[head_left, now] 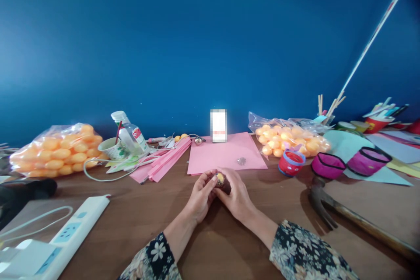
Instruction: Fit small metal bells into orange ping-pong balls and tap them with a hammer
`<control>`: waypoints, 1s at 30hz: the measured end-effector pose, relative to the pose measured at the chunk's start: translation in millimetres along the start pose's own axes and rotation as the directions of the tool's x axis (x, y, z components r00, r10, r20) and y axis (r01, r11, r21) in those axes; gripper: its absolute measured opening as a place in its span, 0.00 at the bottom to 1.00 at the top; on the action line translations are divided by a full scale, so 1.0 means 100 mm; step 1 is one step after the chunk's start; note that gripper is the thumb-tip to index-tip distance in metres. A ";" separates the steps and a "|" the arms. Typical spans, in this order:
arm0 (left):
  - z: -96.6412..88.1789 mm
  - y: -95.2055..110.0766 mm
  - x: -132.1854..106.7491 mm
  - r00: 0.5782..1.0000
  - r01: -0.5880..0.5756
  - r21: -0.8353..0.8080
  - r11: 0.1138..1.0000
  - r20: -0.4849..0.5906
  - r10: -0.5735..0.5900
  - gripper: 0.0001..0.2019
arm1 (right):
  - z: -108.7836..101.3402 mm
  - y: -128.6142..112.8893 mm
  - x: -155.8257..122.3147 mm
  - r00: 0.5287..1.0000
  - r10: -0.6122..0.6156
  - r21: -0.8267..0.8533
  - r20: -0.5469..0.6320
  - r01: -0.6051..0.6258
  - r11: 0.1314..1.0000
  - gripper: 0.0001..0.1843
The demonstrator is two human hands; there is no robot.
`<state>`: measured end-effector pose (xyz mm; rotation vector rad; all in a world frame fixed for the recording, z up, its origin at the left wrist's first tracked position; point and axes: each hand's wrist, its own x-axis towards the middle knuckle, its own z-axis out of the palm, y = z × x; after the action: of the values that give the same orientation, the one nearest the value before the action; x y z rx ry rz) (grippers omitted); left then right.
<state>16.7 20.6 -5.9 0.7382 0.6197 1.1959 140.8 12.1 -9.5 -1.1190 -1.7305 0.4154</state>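
Observation:
Between both hands, over the table's middle, is a small dark brown roundish thing with a yellow patch on top (220, 178); its kind I cannot make out. My left hand (202, 197) pinches it from the left, thumb near the yellow patch. Curled around its right side is my right hand (236, 194), with the thumb below. The fingers hide most of it. Just beyond the hands lies a pink paper sheet (216, 155) with a small clear shiny piece (241, 161) on it.
Bags of orange balls stand left (59, 153) and right (285, 138). A power strip (82, 214) lies at front left, and a claw hammer (357, 212) at right. Nearby are a red cup (291, 162), purple fabric rings (328, 166), a bottle (131, 133) and pink strips (167, 157).

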 end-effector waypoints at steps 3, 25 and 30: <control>0.01 0.01 -0.01 1.000 0.003 0.018 1.000 -0.004 -0.003 0.12 | 0.01 0.01 0.00 0.998 0.042 0.001 -0.042 -0.042 0.999 0.23; -0.02 0.00 0.00 1.000 -0.014 -0.002 1.000 0.007 0.014 0.14 | 0.01 -0.03 -0.02 1.000 0.024 0.061 -0.003 -0.024 0.998 0.24; -0.02 0.00 0.00 1.000 0.007 0.003 1.000 0.015 -0.007 0.15 | 0.02 0.01 -0.03 0.998 0.068 0.059 -0.007 -0.067 0.996 0.21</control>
<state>14.7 20.9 -6.9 0.7464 0.6112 1.1821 140.3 10.8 -12.8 -1.1377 -1.6652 0.4991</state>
